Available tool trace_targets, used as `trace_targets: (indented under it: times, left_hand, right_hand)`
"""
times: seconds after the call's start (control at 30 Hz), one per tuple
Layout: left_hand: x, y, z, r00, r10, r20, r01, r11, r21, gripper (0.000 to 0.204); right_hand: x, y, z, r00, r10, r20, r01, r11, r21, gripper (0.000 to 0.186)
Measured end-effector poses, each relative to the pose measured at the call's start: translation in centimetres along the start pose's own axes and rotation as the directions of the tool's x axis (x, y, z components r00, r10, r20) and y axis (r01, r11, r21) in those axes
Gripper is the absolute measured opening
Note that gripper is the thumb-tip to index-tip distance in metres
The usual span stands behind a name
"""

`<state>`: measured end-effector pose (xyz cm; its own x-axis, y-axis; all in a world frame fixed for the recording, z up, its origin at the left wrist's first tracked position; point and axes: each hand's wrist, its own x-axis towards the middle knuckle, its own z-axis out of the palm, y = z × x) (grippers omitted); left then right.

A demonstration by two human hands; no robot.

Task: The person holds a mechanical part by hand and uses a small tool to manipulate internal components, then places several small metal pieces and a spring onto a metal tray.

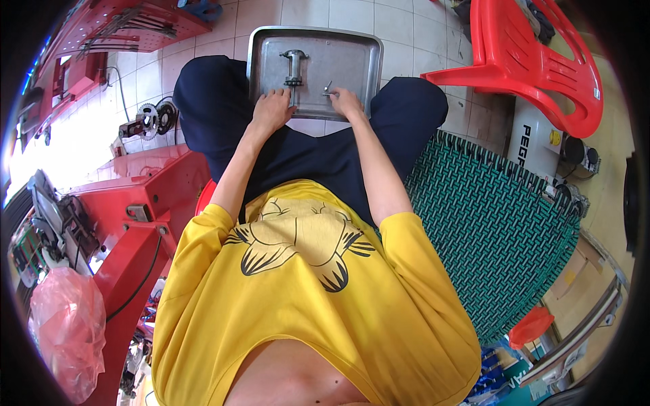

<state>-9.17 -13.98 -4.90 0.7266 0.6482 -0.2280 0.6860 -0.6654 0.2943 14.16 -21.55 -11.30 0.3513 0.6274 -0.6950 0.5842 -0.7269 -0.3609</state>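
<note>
A shallow metal tray lies between my bent knees. Inside its left half is a spool-shaped metal hub, with flanged ends and a thin rod at its near end. My left hand is at the tray's near edge, fingers bent and closed by that rod; the fingertips are partly hidden. Toward the tray's right side, my right hand has its thumb and fingers pinched on a small metal piece, which looks like a bolt or pin. Its exact kind is too small to make out.
A red plastic chair stands at the far right, by a white tank. Beside my right side is a green woven seat. A red metal stand is at my left, near a crankset on the tiled floor.
</note>
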Motion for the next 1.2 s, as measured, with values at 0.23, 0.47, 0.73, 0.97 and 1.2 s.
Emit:
trace_targets:
  times: [0.23, 0.47, 0.73, 0.97, 1.2]
  left_hand:
    - [-0.4, -0.4, 0.5, 1.0, 0.0, 0.004, 0.0, 1.0, 0.003, 0.033]
    - [0.1, 0.4, -0.1, 0.999, 0.025, -0.034, -0.029, 0.99, -0.141, 0.031]
    - [0.9, 1.0, -0.8, 0.999, -0.006, -0.034, -0.003, 0.963, -0.27, 0.025]
    - [1.2, 1.9, -0.8, 0.997, 0.055, -0.051, -0.061, 0.989, -0.136, 0.023]
    - [2.2, 2.4, -1.4, 0.986, -0.043, -0.159, 0.006, 0.974, -0.225, 0.026]
  right_hand:
    - [-0.8, -0.9, -0.2, 1.0, -0.016, 0.027, 0.017, 0.999, -0.038, 0.027]
    - [-1.0, -1.4, -0.3, 0.929, -0.365, 0.053, 0.333, 0.892, 0.305, 0.028]
    - [-3.0, -3.2, -1.1, 0.87, -0.493, 0.019, 0.434, 0.783, 0.445, 0.028]
    - [-1.9, -2.9, -0.3, 0.878, -0.479, -0.011, 0.414, 0.745, 0.523, 0.027]
    - [-1.0, -3.3, 0.1, 0.967, -0.143, -0.211, 0.238, 0.803, 0.546, 0.03]
